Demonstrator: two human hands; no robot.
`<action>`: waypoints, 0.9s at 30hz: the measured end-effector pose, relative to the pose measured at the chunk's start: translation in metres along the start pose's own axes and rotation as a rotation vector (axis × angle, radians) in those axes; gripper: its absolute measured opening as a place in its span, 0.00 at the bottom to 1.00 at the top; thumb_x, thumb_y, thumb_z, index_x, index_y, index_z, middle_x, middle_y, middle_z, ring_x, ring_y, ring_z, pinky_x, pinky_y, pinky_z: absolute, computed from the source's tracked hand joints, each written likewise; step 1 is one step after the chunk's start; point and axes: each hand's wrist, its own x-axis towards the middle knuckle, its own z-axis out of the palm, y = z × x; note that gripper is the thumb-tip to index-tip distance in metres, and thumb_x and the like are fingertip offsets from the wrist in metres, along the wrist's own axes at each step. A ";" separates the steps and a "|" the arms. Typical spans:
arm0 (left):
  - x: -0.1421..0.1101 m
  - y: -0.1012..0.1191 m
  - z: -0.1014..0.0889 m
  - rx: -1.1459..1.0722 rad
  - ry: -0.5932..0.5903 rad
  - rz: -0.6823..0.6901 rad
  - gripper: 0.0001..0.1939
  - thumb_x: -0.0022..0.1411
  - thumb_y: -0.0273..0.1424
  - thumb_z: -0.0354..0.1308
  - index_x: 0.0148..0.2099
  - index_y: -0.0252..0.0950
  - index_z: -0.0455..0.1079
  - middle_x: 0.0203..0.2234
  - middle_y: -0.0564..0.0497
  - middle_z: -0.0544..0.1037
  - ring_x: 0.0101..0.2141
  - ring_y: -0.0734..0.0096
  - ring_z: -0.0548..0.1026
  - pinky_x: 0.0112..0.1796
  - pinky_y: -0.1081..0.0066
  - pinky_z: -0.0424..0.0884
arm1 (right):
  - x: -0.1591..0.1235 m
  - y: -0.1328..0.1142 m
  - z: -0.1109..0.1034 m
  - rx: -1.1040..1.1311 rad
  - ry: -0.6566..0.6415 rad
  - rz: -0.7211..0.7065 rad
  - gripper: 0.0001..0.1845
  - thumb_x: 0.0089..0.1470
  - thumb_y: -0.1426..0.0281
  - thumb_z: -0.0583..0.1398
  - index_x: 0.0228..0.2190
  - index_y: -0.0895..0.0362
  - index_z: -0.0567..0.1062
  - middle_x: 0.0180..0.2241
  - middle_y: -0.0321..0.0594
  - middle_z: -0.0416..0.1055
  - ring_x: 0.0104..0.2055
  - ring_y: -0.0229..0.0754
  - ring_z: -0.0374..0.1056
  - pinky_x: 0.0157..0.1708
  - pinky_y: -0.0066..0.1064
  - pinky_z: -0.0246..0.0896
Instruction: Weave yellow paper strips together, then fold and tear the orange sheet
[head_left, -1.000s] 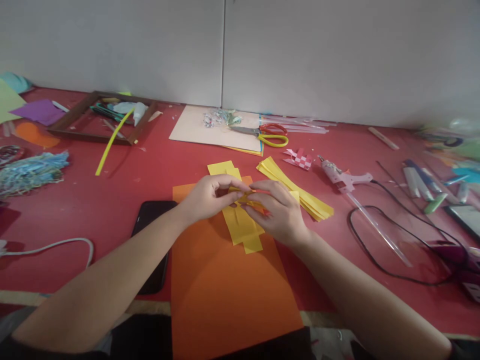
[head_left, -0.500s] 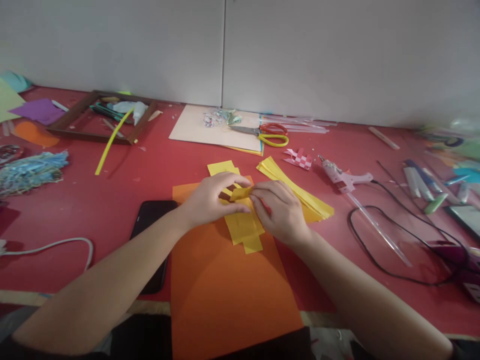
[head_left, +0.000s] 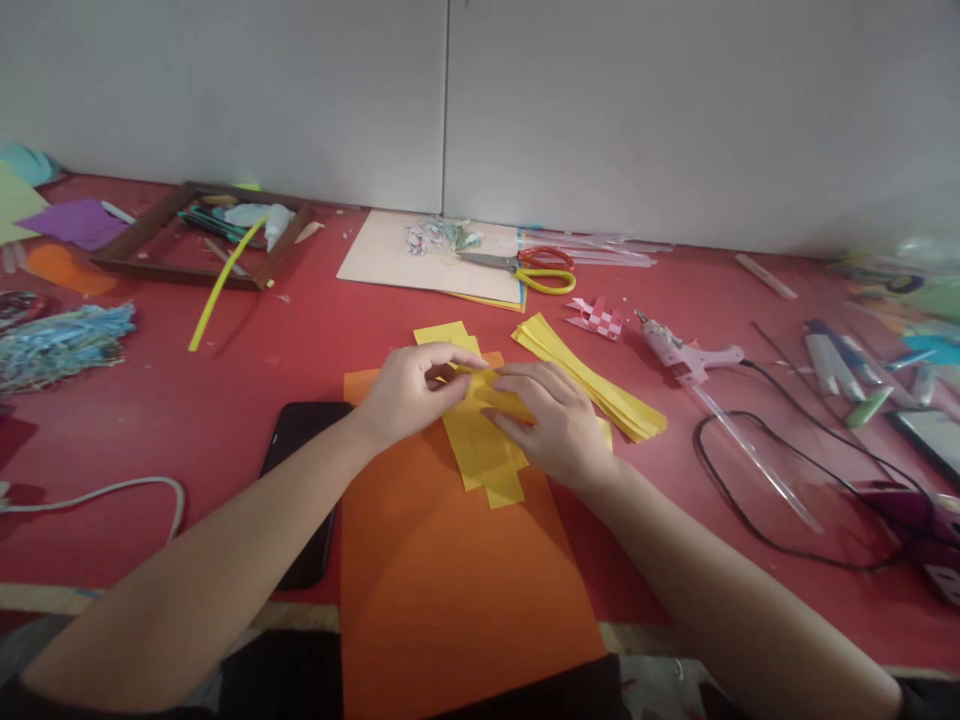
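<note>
Several yellow paper strips [head_left: 480, 452] lie crossed over one another on a sheet of orange paper [head_left: 457, 590]. Above them, one yellow paper strip [head_left: 512, 403] runs slantwise between my hands. My left hand [head_left: 416, 395] pinches its left end between thumb and fingertips. The fingers and thumb of my right hand [head_left: 553, 418] close around the strip further right, hiding part of it. A fanned stack of yellow strips [head_left: 592, 385] rests just beyond the right hand.
Scissors [head_left: 546, 270] lie on pale card at the back. A pink woven paper fish [head_left: 598, 317] and a glue gun [head_left: 686, 355] with its black cord sit right. A black phone [head_left: 306, 440] is beside my left forearm. A wooden frame [head_left: 157, 262] stands back left.
My left hand has drawn slightly left, and my right fingers have spread over the strip. The strip's held part shows longer between the hands. The things around stay put.
</note>
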 end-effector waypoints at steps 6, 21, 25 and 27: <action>0.000 0.001 0.000 0.093 -0.006 0.066 0.11 0.60 0.26 0.57 0.40 0.40 0.80 0.38 0.48 0.83 0.36 0.67 0.80 0.36 0.71 0.75 | -0.001 0.001 0.001 0.024 0.002 0.022 0.06 0.58 0.65 0.64 0.36 0.53 0.76 0.39 0.44 0.79 0.40 0.47 0.75 0.42 0.42 0.71; -0.001 0.000 -0.001 0.172 -0.041 0.096 0.13 0.58 0.40 0.66 0.40 0.38 0.80 0.39 0.46 0.83 0.41 0.63 0.80 0.40 0.70 0.77 | 0.000 -0.001 0.004 0.064 0.027 0.116 0.06 0.61 0.73 0.58 0.34 0.56 0.77 0.35 0.44 0.78 0.37 0.45 0.74 0.38 0.36 0.69; 0.001 -0.002 -0.002 0.164 -0.037 0.081 0.11 0.60 0.40 0.64 0.38 0.37 0.81 0.37 0.48 0.84 0.40 0.63 0.81 0.40 0.71 0.77 | -0.001 0.000 0.004 0.021 0.009 0.094 0.06 0.62 0.73 0.58 0.34 0.56 0.76 0.34 0.42 0.78 0.36 0.44 0.74 0.39 0.35 0.68; 0.000 -0.001 -0.002 0.136 -0.042 0.053 0.11 0.60 0.39 0.65 0.38 0.37 0.81 0.36 0.49 0.84 0.39 0.65 0.81 0.38 0.72 0.77 | 0.000 -0.001 0.003 -0.016 0.021 0.078 0.06 0.62 0.72 0.58 0.34 0.55 0.75 0.32 0.40 0.79 0.35 0.43 0.74 0.38 0.35 0.67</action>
